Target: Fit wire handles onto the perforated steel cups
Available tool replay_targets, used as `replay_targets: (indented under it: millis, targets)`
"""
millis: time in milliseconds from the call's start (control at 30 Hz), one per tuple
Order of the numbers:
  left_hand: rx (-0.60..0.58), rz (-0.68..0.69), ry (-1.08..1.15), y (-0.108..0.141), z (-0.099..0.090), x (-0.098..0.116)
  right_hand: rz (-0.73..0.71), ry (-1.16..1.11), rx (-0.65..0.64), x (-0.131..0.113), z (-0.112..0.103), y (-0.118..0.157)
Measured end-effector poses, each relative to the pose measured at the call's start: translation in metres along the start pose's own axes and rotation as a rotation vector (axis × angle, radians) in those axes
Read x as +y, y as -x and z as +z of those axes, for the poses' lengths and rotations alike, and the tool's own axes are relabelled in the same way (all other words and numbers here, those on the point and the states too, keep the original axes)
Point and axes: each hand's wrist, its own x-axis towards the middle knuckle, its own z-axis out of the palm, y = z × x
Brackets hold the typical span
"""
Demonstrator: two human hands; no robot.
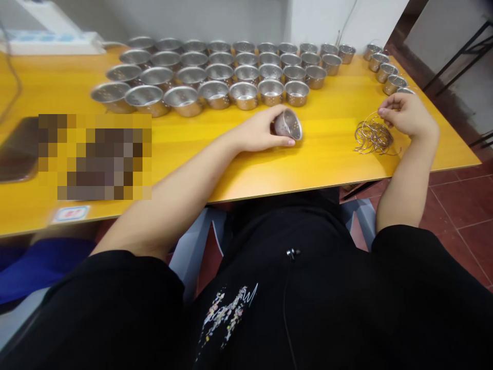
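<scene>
My left hand [262, 129] grips a perforated stainless steel cup [288, 125] tipped on its side, just above the yellow wooden table [246, 174]. Beyond it, several rows of similar upright cups [244, 95] stand close together, and a shorter line of cups [386, 73] runs along the right edge. My right hand [408, 115] is curled over a tangled pile of thin wire rings [373, 136], and one loop appears to rise to its fingertips.
A dark flat slab [19, 149] and a pixelated patch [94, 156] lie at the table's left. A white power strip [50, 43] sits at the back left. My black-clothed lap lies below the front edge, with a red tile floor [466, 205] to the right.
</scene>
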Motion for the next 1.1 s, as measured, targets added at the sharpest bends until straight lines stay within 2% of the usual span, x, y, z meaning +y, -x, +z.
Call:
replay_targets:
  millis: [300,433,500,600,633,667,700,767,867,967,1100]
  targets:
    - [0.006,0.011,-0.015,0.0,0.0,0.001,-0.167,-0.222,0.175,-0.018,-0.003,0.009]
    - [0.002,0.028,0.037,0.001,0.001,0.0,-0.245,-0.205,0.249,-0.044,-0.001,0.023]
    - [-0.004,0.035,0.058,0.002,0.002,0.002,-0.378,-0.241,0.253,-0.065,0.008,0.034]
    - [-0.024,0.035,0.067,0.003,0.003,0.005,-0.649,-0.493,0.165,-0.099,0.034,0.051]
    - [-0.033,0.03,0.065,0.004,0.003,0.006,-0.695,-0.531,0.132,-0.11,0.044,0.055]
    - [-0.042,0.023,0.061,0.004,0.003,0.007,-0.696,-0.512,0.054,-0.12,0.054,0.059]
    - [-0.049,0.018,0.054,0.004,0.003,0.008,-0.719,-0.521,0.044,-0.129,0.063,0.062]
    - [-0.058,0.017,0.029,0.004,0.003,0.009,-0.671,-0.424,-0.041,-0.14,0.08,0.065]
    - [-0.066,0.038,0.005,0.002,0.003,0.008,-0.583,-0.225,-0.143,-0.141,0.097,0.065]
    - [-0.072,0.051,0.012,0.001,0.002,0.005,-0.558,-0.191,-0.156,-0.13,0.106,0.059]
    - [-0.041,0.024,0.013,0.003,0.0,0.005,-0.539,-0.253,-0.081,-0.116,0.109,0.05]
